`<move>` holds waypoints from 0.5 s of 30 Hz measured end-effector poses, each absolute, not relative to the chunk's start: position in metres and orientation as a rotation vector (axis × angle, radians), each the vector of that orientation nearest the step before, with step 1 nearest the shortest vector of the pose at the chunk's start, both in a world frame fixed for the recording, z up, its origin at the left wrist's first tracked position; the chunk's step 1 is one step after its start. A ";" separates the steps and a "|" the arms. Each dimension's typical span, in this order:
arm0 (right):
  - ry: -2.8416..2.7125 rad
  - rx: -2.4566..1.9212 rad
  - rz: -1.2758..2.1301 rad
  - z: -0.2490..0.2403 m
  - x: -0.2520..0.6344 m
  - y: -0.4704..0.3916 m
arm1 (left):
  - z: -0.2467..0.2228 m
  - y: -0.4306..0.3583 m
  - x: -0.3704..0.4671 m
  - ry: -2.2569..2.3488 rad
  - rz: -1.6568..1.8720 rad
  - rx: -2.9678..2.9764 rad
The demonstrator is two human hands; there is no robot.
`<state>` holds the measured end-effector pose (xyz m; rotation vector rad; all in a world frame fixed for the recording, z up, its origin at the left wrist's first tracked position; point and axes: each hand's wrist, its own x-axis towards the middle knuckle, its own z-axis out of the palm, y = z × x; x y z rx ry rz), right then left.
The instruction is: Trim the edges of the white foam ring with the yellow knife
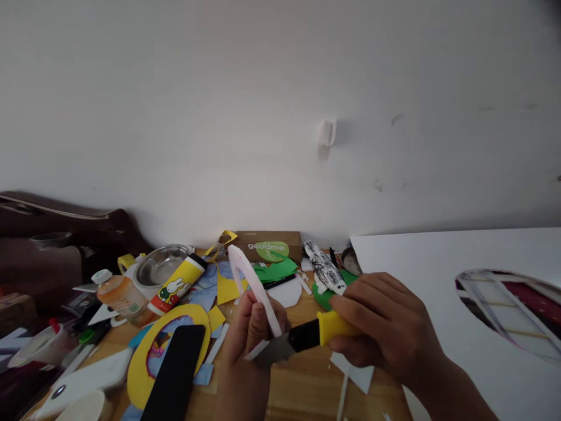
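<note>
In the head view, my left hand (254,333) is closed on a thin, curved white strip (249,275), which rises above my fingers. My right hand (385,327) grips the yellow handle of a knife (305,335). The knife's black collar and grey blade point left, with the blade at the strip's lower end, beside my left fingers. Both hands are above the wooden table (302,392). Below the blade tip, part of my left palm and wrist shows.
To the left lie a yellow ring (135,374), a black phone (175,374), a bottle (123,298), a yellow tube (177,283) and a metal bowl (162,266). A brown box (267,244) stands by the wall. A large white board (421,263) is at right.
</note>
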<state>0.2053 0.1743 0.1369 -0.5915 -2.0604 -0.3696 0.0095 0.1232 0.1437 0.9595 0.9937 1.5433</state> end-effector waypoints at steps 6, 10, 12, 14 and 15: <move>-2.041 -0.572 -0.387 0.137 0.205 0.177 | 0.146 0.121 0.007 1.017 1.445 1.019; -2.012 -0.549 -0.361 0.136 0.201 0.175 | 0.146 0.116 0.013 1.040 1.498 0.998; -2.004 -0.553 -0.371 0.136 0.201 0.176 | 0.147 0.115 0.016 1.063 1.510 0.960; -1.997 -0.567 -0.382 0.136 0.202 0.178 | 0.147 0.115 0.016 1.072 1.484 0.913; -1.991 -0.569 -0.387 0.136 0.203 0.178 | 0.148 0.116 0.016 1.069 1.465 0.897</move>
